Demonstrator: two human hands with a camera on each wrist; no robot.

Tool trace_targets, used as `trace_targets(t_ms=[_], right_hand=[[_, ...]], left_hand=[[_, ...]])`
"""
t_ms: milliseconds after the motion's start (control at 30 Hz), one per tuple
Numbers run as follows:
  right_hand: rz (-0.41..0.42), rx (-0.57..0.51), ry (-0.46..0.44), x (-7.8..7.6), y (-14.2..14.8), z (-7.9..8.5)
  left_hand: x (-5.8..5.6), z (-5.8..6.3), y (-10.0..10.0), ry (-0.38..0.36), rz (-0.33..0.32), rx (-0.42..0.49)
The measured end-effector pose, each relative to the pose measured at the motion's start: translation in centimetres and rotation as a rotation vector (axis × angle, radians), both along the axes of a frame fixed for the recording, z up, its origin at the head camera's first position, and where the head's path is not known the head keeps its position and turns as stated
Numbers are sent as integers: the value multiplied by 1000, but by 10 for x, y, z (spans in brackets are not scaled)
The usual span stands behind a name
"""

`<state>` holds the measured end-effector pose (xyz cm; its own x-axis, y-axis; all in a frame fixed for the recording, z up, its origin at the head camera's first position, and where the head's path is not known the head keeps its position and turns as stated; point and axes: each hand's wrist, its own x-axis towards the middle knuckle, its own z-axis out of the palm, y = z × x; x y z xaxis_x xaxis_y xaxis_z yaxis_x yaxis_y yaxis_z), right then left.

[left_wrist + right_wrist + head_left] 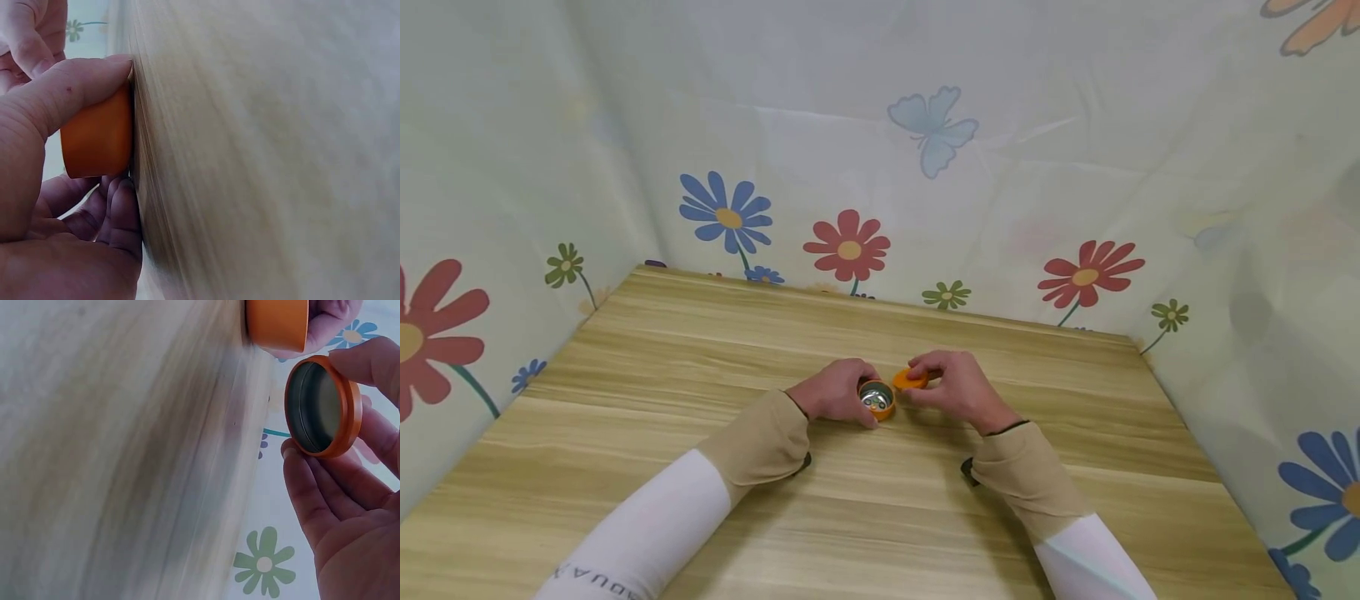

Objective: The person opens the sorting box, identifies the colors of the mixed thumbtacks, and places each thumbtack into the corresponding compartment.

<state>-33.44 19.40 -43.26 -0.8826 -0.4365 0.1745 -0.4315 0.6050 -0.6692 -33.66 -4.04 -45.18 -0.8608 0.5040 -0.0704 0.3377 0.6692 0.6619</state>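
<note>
My left hand (pixel 835 392) grips a small round orange tin (pixel 887 412) that stands upright on the wooden table. The tin's top is uncovered and its inside is shiny silver; whether the small round marks in it are contents or reflections, I cannot tell. In the left wrist view, the thumb and fingers lie on either side of the orange wall (pixel 97 140). Just to the right, my right hand (pixel 962 388) pinches the orange lid (pixel 910 379) by its rim, apart from the tin and above the table. The right wrist view shows the lid's hollow metal underside (pixel 315 406).
The wood-grain table (pixel 865 517) spreads out around both hands. Behind it and on both sides hangs a pale cloth (pixel 820 133) printed with flowers and a butterfly. Sleeves cover both forearms, with a dark strap part visible at each wrist.
</note>
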Motion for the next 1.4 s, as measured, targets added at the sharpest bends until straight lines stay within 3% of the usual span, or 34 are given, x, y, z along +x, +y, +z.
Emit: trace_targets(t_ms=[167, 767, 1000, 1200, 1400], right_hand=[[-6, -21, -33, 1, -1, 0], [22, -122, -7, 8, 6, -3], [43, -139, 17, 9, 4, -2], [52, -157, 18, 12, 1, 2], [79, -166, 14, 13, -2, 3]], left_hand=[[0, 1, -1, -4, 1, -2], [1, 3, 0, -7, -32, -7], [2, 7, -3, 27, -59, -13], [3, 7, -7, 85, -85, 24], [3, 6, -7, 67, -103, 94]])
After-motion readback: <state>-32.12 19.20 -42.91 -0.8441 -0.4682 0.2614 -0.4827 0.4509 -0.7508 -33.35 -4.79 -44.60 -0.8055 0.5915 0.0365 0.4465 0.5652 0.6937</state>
